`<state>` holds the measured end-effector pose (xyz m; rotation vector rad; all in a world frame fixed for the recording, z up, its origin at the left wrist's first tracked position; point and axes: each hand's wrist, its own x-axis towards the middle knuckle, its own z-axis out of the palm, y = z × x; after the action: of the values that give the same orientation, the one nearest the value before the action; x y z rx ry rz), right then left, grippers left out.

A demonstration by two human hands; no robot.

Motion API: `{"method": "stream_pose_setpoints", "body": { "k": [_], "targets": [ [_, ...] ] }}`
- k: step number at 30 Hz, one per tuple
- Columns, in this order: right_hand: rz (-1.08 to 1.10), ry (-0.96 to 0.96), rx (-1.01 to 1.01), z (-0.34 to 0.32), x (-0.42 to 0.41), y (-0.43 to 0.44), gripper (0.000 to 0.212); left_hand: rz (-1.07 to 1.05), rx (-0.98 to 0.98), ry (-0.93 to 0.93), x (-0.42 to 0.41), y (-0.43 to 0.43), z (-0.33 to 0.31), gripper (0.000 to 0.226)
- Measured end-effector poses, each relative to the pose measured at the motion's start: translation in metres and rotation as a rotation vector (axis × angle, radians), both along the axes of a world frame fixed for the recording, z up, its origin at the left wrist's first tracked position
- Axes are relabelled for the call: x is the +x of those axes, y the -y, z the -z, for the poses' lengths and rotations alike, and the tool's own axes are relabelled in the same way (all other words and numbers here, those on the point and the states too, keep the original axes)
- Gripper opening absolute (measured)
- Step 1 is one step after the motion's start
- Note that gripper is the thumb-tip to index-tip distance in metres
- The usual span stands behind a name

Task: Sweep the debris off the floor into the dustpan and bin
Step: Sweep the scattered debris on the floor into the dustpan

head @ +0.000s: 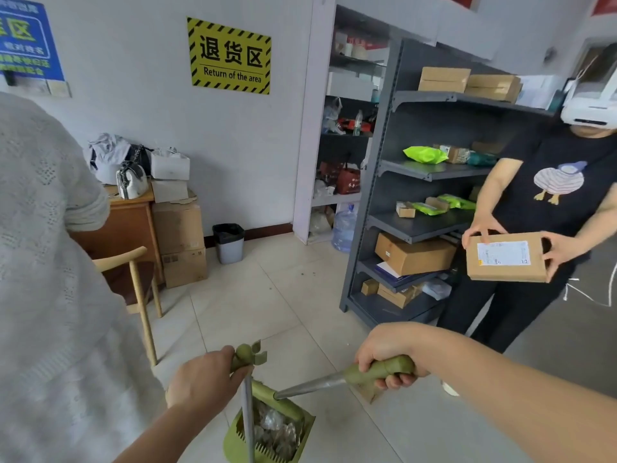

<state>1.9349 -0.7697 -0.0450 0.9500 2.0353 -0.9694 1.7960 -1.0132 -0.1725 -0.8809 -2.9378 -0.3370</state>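
**Tiled stockroom floor (253, 305): debris (274, 427) in dustpan (233, 441), bin (229, 245) next**

Shelves (430, 171) stand at right. Left hand (203, 379) grips the dustpan's handle; right hand (384, 357) grips the broom (310, 387). The bin is well apart, by the far wall. Likely next: carry the dustpan over level, then tip.

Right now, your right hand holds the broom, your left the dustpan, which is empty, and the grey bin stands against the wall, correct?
Not quite: the dustpan is not empty; the head view shows crumpled debris in it. The right hand does hold the broom, the left hand the dustpan, and the grey bin stands against the wall.
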Motion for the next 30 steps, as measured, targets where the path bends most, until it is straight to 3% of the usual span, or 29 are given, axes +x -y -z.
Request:
{"method": "stream_pose_setpoints", "body": {
  "k": [15,30],
  "targets": [
    [0.056,-0.01,-0.001,0.001,-0.117,-0.039,0.043,-0.001,-0.038,0.008,-0.115,-0.042,-0.003,0.038],
    [-0.082,-0.026,-0.012,0.016,-0.291,-0.113,0.042,-0.103,-0.054,0.054,-0.256,-0.104,0.007,0.036]
  ]
}}
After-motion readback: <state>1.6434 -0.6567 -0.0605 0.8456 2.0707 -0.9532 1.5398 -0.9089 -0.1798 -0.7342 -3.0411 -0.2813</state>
